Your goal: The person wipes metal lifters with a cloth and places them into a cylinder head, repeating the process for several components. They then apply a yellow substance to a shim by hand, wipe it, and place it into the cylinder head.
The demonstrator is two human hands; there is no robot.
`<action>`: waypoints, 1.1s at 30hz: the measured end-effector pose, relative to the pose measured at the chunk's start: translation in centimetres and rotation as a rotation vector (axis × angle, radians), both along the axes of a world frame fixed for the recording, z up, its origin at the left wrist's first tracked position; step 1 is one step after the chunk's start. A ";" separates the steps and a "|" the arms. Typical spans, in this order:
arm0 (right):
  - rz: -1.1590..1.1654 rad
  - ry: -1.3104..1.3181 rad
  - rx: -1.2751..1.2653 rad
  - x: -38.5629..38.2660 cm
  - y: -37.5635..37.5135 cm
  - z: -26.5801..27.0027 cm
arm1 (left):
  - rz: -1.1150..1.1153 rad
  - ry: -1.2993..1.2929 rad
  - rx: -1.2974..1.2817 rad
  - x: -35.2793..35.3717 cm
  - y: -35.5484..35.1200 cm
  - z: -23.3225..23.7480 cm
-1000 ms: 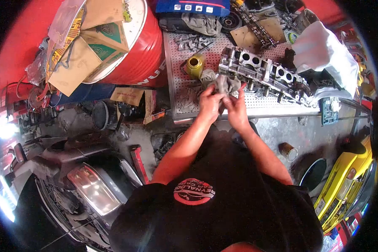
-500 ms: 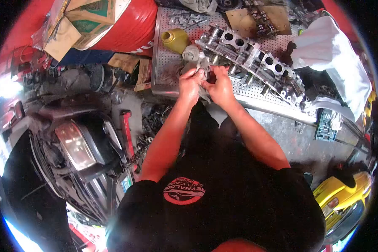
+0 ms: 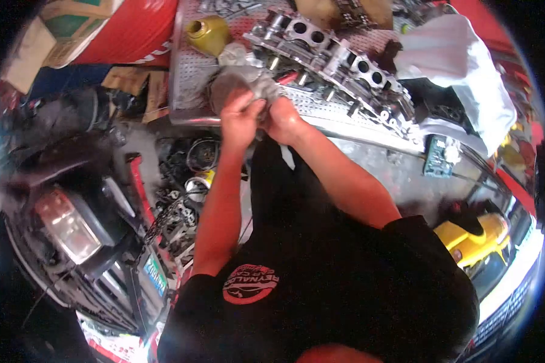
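Car front: dark car front (image 3: 66, 224) at far left, low in the view, headlight facing up; blurred.
Cardboard: flattened cardboard (image 3: 45, 33) at top left, lying on the drum.
Drum: red drum (image 3: 133, 27) just beside the table's left end.
Table: perforated metal table (image 3: 184, 78) across the top of the view, its near edge running in front of the person.
Jug: yellow jug (image 3: 207, 33) on the table near its left end, behind the rag.
Rag: grey rag (image 3: 248, 85), bunched up, at the near edge of the table, between the jug and the hands. Cannot tell whether it touches the engine part.
Left hand: left hand (image 3: 241, 118) closed, fingers curled into the lower left of the rag.
Right hand: right hand (image 3: 283, 119) closed on the lower right of the rag, pressed against the left hand.
Engine part: metal engine part (image 3: 333, 60) with round openings, lying slantwise on the table, right of the rag.
Cloth: white cloth (image 3: 460, 66) draped at the table's right end.
Box: small green box (image 3: 440, 156) below the cloth, off the table.
Yellow car: yellow car (image 3: 478, 242) at lower right, partly hidden.
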State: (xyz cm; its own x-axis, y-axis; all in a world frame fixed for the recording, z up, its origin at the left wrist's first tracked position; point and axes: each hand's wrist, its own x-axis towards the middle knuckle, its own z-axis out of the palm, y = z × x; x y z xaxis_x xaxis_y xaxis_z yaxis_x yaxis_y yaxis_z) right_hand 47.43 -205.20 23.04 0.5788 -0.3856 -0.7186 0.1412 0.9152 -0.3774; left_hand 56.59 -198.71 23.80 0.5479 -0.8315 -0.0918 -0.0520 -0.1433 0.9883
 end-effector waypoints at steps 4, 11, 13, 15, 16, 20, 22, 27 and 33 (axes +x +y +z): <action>0.088 0.005 -0.017 0.3 0.1 1.3 | 0.199 0.155 0.132 2.9 -0.7 -0.5; -0.004 0.187 -0.182 -2.0 2.4 3.2 | -0.271 -0.664 0.962 8.3 -2.3 2.5; 0.001 0.281 -0.202 -3.8 1.1 3.6 | -0.269 -0.622 0.640 6.2 -0.8 3.1; 0.025 0.324 -0.206 -6.5 1.1 4.1 | -0.336 -0.444 0.314 1.2 1.8 2.8; 0.045 0.305 -0.216 -7.6 0.9 4.3 | -0.392 -0.301 0.134 -1.4 2.4 2.4; 0.137 0.278 -0.194 -11.6 0.6 6.3 | -0.300 -0.495 0.138 -8.0 3.0 4.5; 0.213 0.246 -0.224 -14.1 -0.1 6.8 | -0.158 -0.456 0.038 -10.6 3.1 4.4; 0.471 0.490 -0.989 -20.2 -3.6 10.3 | 0.170 0.160 -0.017 -15.9 2.3 1.3; 0.708 0.716 -1.676 -22.1 -13.8 12.9 | 0.485 0.495 -0.006 -21.0 1.1 -4.3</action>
State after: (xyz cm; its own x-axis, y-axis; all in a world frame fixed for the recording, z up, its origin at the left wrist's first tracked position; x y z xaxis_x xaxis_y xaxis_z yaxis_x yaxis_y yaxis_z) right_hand 25.32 -218.98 35.95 0.7265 -0.6838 -0.0678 -0.5795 -0.5567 -0.5951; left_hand 35.64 -197.65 19.50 0.7528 -0.5043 -0.4230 0.4738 -0.0309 0.8801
